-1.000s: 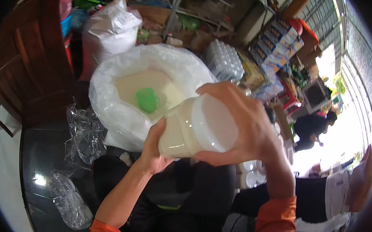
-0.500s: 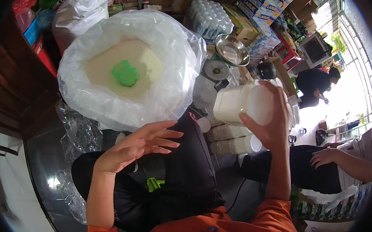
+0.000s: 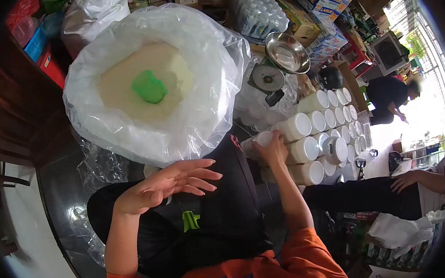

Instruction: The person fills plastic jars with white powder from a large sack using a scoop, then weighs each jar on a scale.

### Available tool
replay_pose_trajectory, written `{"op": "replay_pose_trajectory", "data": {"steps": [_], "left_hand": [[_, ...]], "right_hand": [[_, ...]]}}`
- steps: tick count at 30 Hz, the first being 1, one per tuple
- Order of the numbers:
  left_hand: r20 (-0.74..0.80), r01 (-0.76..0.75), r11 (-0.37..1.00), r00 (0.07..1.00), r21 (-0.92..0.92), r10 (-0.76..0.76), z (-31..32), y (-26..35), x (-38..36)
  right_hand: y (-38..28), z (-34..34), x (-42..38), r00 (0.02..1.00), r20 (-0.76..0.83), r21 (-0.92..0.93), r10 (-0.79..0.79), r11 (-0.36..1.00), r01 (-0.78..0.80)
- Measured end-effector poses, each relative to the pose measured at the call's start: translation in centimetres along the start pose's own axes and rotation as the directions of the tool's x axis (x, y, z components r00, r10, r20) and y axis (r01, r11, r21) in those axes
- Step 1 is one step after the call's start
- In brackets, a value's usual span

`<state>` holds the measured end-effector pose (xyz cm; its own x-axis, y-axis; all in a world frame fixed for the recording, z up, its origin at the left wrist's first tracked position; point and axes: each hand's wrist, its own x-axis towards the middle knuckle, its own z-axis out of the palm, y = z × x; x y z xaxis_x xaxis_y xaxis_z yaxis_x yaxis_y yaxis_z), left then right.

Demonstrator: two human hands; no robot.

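My right hand (image 3: 272,148) reaches down and forward and closes around a clear plastic jar (image 3: 257,143) with a white lid, at the near end of a stack of several filled jars (image 3: 320,126) lying on their sides. My left hand (image 3: 170,183) hovers open, palm up and fingers spread, above my black-clad lap (image 3: 212,216), holding nothing. Ahead to the left stands a big sack lined with clear plastic (image 3: 205,86), filled with a pale powder, with a green cup (image 3: 149,86) lying in it.
A dial scale (image 3: 267,78) with a metal pan (image 3: 287,51) stands behind the jars, beside a pack of water bottles (image 3: 257,9). Another person sits at the right, one hand (image 3: 404,180) on their knee. Crumpled plastic (image 3: 101,165) lies on the floor at left.
My right hand has gone down from head height, where it held a jar, to the stack of jars. My left hand has hardly moved. The view has tilted slightly right.
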<state>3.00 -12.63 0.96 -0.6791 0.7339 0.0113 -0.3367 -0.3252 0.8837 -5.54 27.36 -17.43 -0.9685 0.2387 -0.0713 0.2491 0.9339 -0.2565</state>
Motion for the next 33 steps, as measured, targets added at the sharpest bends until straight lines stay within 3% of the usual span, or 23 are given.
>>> {"op": "replay_pose_trajectory", "data": {"steps": [2, 6, 8, 12, 15, 16, 19, 21, 22, 24, 25, 26, 27, 28, 30, 31, 33], "left_hand": [[0.001, 0.01, 1.0, 1.0, -0.003, -0.01, -0.2, 0.0, 0.1], [0.02, 0.012, 0.999, 1.0, -0.036, -0.011, -0.7, -0.3, 0.3], [0.027, 0.01, 0.998, 1.0, -0.054, -0.008, -0.7, -0.6, 0.0], [0.04, 0.019, 0.999, 0.999, -0.05, -0.017, -0.9, -0.4, 0.0], [0.042, 0.02, 0.998, 0.999, -0.057, -0.018, -0.9, -0.5, -0.2], [0.051, 0.012, 0.998, 0.999, -0.062, -0.008, -1.0, -0.6, -0.2], [0.028, -0.003, 0.998, 1.0, -0.056, 0.005, -1.0, -0.6, -0.2], [0.041, -0.019, 0.998, 0.999, -0.056, 0.021, -1.1, -0.7, -0.2], [0.054, -0.036, 0.998, 0.998, -0.052, 0.039, -1.2, -0.7, -0.1], [0.054, -0.029, 0.998, 0.998, -0.052, 0.032, -1.2, -0.6, 0.0], [0.048, -0.027, 0.998, 0.998, -0.05, 0.03, -1.2, -0.6, 0.1], [0.05, -0.028, 0.998, 0.998, -0.047, 0.031, -1.1, -0.5, 0.1], [0.04, -0.019, 0.999, 0.999, -0.043, 0.021, -1.0, -0.4, 0.0], [0.026, -0.007, 0.999, 1.0, -0.041, 0.008, -1.0, -0.4, -0.2], [0.004, -0.01, 1.0, 1.0, -0.03, 0.01, -0.8, -0.5, -0.3], [-0.011, -0.018, 1.0, 1.0, -0.015, 0.018, -0.8, -0.5, -0.3], [-0.015, -0.021, 1.0, 1.0, -0.017, 0.021, -1.0, -0.6, -0.4]], "right_hand": [[-0.1, 1.8, 0.7, 0.995, -0.037, 0.012, 0.09, 0.996, -0.089], [2.0, 3.0, -1.6, 0.992, -0.111, -0.017, 0.06, 0.998, -0.062], [3.4, 2.4, -4.1, 0.971, 0.138, 0.087, 0.193, 0.975, -0.206], [7.4, 6.8, -8.9, 0.983, 0.008, 0.155, 0.186, 0.97, -0.185], [7.2, 8.2, -8.8, 0.869, 0.337, -0.069, 0.361, 0.93, -0.36], [7.3, 8.8, -8.8, 0.869, 0.342, -0.067, 0.358, 0.931, -0.358], [7.8, 11.8, -8.0, 0.859, 0.292, 0.013, 0.421, 0.896, -0.444], [10.5, 16.8, -8.2, 0.929, 0.003, 0.279, 0.369, 0.892, -0.355], [12.4, 20.1, -8.2, 0.928, 0.002, 0.28, 0.373, 0.89, -0.358], [16.6, 26.4, -8.8, 0.891, -0.369, 0.145, 0.262, 0.964, -0.224], [17.1, 27.9, -9.1, 0.889, -0.372, 0.145, 0.267, 0.963, -0.228], [17.4, 29.3, -9.0, 0.873, -0.211, 0.569, 0.44, 0.781, -0.256], [17.2, 29.8, -9.0, 0.856, 0.015, 0.863, 0.517, 0.426, -0.272], [17.5, 29.9, -8.8, 0.858, 0.02, 0.863, 0.514, 0.425, -0.275], [18.0, 28.5, -7.7, 0.842, 0.335, 0.942, 0.422, -0.122, -0.313], [18.3, 28.9, -6.8, 0.843, 0.338, 0.941, 0.419, -0.122, -0.316], [18.9, 30.2, -4.5, 0.675, 0.717, 0.63, 0.175, -0.576, -0.521]]}}
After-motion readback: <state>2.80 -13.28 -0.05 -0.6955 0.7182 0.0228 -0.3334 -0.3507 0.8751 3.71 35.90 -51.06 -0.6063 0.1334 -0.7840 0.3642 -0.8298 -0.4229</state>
